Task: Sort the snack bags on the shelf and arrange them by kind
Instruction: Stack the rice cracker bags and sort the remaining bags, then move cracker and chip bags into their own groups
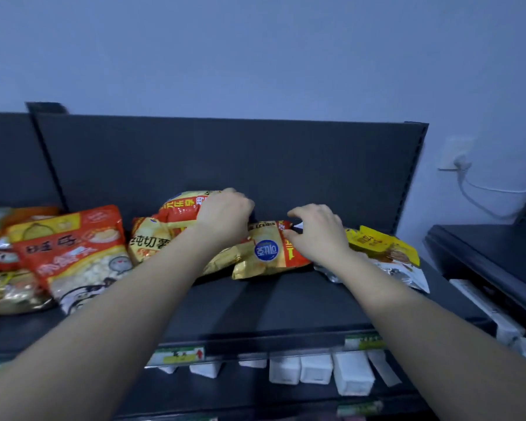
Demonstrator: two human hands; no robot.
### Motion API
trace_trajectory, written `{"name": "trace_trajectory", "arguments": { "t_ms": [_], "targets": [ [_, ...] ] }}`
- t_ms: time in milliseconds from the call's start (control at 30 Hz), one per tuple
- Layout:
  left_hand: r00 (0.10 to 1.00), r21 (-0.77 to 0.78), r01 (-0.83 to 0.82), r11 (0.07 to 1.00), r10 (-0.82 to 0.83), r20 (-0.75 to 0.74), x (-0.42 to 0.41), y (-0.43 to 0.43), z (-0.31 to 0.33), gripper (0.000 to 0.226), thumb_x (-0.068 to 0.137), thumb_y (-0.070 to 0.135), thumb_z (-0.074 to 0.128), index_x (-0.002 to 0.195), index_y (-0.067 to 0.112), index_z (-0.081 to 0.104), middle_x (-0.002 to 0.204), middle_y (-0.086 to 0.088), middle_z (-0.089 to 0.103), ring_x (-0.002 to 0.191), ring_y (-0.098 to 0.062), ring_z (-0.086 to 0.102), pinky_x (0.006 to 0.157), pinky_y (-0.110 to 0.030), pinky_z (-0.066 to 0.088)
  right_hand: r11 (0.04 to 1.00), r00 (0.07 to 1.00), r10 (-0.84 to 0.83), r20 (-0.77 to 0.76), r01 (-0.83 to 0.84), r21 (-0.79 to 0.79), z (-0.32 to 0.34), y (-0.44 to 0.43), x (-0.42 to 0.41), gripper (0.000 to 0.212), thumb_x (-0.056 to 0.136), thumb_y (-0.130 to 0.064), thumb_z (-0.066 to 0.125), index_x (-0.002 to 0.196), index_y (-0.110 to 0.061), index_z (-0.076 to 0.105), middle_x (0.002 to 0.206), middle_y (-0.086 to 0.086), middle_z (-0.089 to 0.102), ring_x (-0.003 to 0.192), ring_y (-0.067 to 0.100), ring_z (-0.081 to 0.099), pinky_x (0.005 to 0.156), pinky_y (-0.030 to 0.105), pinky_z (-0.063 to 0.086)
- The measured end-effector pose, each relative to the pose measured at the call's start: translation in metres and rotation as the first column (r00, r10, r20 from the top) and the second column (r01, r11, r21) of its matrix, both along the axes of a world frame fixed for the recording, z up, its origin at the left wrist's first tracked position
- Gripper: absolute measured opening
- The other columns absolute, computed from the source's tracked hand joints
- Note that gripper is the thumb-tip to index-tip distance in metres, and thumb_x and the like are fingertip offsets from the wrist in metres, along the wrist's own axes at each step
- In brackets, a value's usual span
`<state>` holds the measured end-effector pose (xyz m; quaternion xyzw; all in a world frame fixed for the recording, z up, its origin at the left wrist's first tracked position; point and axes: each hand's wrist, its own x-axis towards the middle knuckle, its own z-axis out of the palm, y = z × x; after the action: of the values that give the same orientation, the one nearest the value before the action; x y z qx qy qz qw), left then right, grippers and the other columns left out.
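Several snack bags lie on a dark shelf (286,302). My left hand (225,217) grips the top of a yellow and red chip bag (181,209) that leans on another chip bag (148,241) of the same kind. My right hand (316,232) pinches the upper edge of a third chip bag (266,253) with a blue round logo, lying flat in the middle. A red and white bag (79,256) lies to the left. A yellow bag (380,244) lies right of my right hand, over a white one (407,275).
More bags (3,268) pile up at the far left. The shelf's dark back panel (225,156) rises behind. Price tags (179,355) and white boxes (316,369) sit below the front edge. A second dark shelf (498,262) stands to the right, beside a wall socket with a cable (462,162).
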<state>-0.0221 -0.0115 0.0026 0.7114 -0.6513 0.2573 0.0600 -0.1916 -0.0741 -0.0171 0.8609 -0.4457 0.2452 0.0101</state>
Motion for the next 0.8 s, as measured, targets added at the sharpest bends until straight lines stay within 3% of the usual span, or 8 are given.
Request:
{"name": "trace_trajectory", "arguments": {
  "t_ms": [167,400,600,800],
  "targets": [
    [0.986,-0.022,-0.165,0.986,0.165,0.029,0.043,0.059,0.012,0.023,0.084,0.009,0.050,0.103,0.018,0.060,0.108,0.002,0.063,0.110,-0.022,0.052,0.077,-0.031,0.036,0.987,0.987,0.146,-0.063,-0.150,-0.050,0.021,0.038,0.046,0.042,0.090,-0.037,0.059,0.129,-0.023,0.058,0.131,0.002,0.056,0.123,0.026,0.046,0.099,0.038,0.038],
    [0.932,-0.029,-0.360,0.932,0.361,0.030,0.113,0.153,0.018,0.010,0.087,0.013,0.049,0.095,0.019,0.051,0.104,0.001,0.061,0.106,-0.022,0.053,0.070,-0.030,0.031,0.947,0.939,0.303,-0.160,-0.316,-0.060,0.031,0.100,0.127,0.045,0.089,-0.038,0.061,0.131,-0.025,0.054,0.133,0.002,0.053,0.125,0.026,0.044,0.102,0.039,0.035],
    [0.881,-0.045,-0.471,0.881,0.472,0.030,0.185,0.233,0.016,0.023,0.088,0.015,0.052,0.110,0.016,0.057,0.107,-0.002,0.062,0.108,-0.025,0.054,0.070,-0.032,0.037,0.908,0.895,0.403,-0.192,-0.417,-0.036,0.034,0.161,0.207,0.048,0.089,-0.036,0.058,0.135,-0.025,0.051,0.131,0.003,0.056,0.125,0.027,0.045,0.100,0.040,0.037],
    [0.850,-0.026,-0.526,0.850,0.526,0.003,0.259,0.307,0.013,0.027,0.085,0.009,0.049,0.111,0.015,0.056,0.107,-0.002,0.061,0.110,-0.026,0.053,0.071,-0.034,0.045,0.885,0.871,0.456,-0.184,-0.465,-0.008,0.029,0.222,0.289,0.046,0.089,-0.039,0.059,0.132,-0.026,0.055,0.128,0.002,0.057,0.123,0.027,0.046,0.096,0.039,0.039]
  ]
}}
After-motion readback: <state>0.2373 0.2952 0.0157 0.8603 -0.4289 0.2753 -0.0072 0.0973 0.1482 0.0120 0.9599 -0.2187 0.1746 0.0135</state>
